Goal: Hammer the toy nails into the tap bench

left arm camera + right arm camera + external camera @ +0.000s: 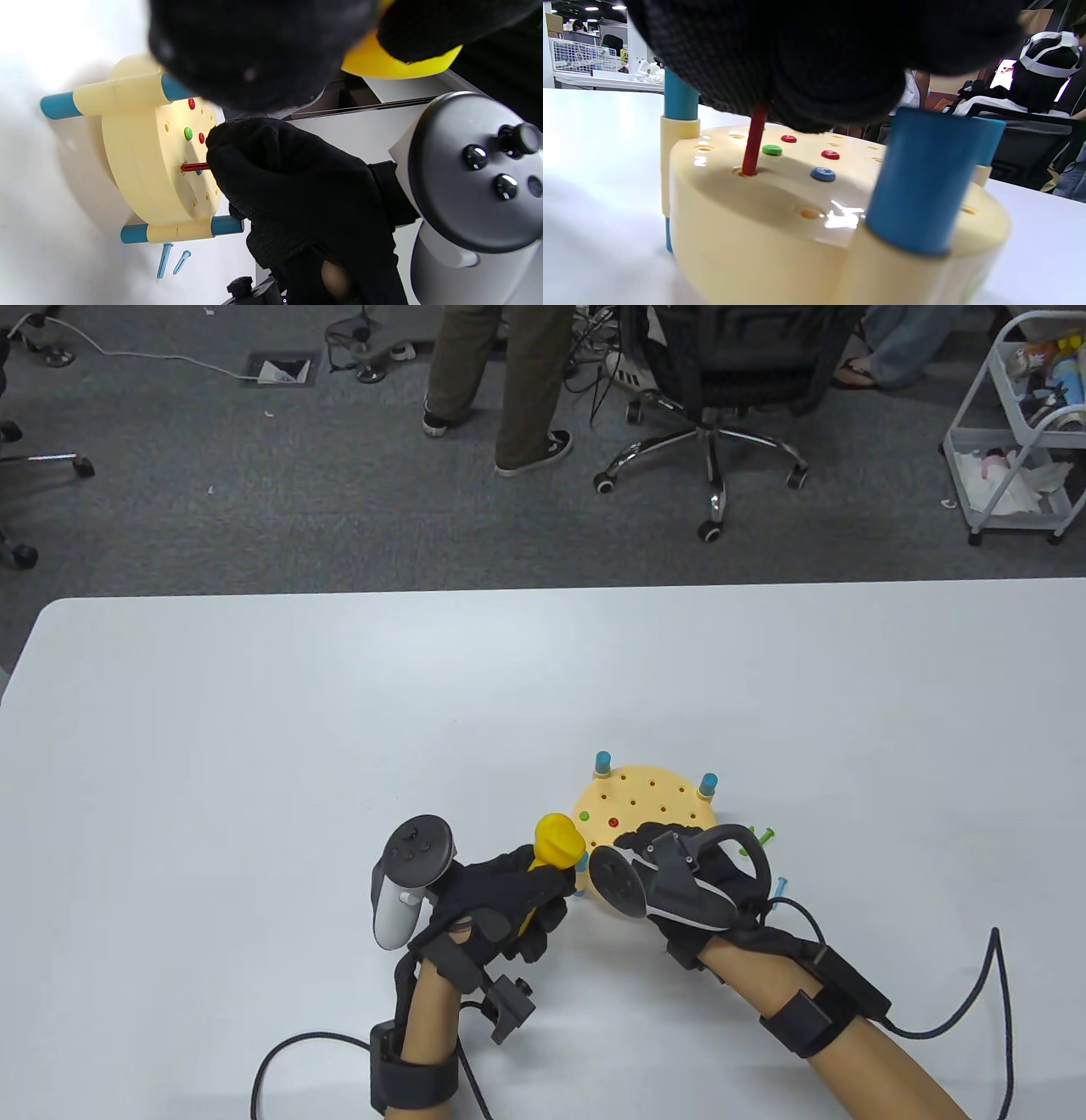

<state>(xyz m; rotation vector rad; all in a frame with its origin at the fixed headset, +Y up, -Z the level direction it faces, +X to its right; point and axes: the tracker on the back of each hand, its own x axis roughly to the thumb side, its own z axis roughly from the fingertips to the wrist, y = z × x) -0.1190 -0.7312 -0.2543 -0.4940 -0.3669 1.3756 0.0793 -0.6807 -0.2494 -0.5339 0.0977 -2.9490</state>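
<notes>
White table (pixel 254 746) carries the round cream tap bench (pixel 642 806), near the front edge, right of centre. Left hand (pixel 501 899), just left of the bench, fingers wrapped around the yellow hammer (pixel 557 841). Right hand (pixel 679 882) over the bench's near side, fingers pinching a red nail (pixel 754 144) upright in a hole. Loose nails (pixel 764 848) right of bench.

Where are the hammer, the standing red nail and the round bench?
hammer (pixel 556 840), table view, yellow head.
red nail (pixel 755 144), right wrist view, shaft.
bench (pixel 763 228), right wrist view, side wall.
</notes>
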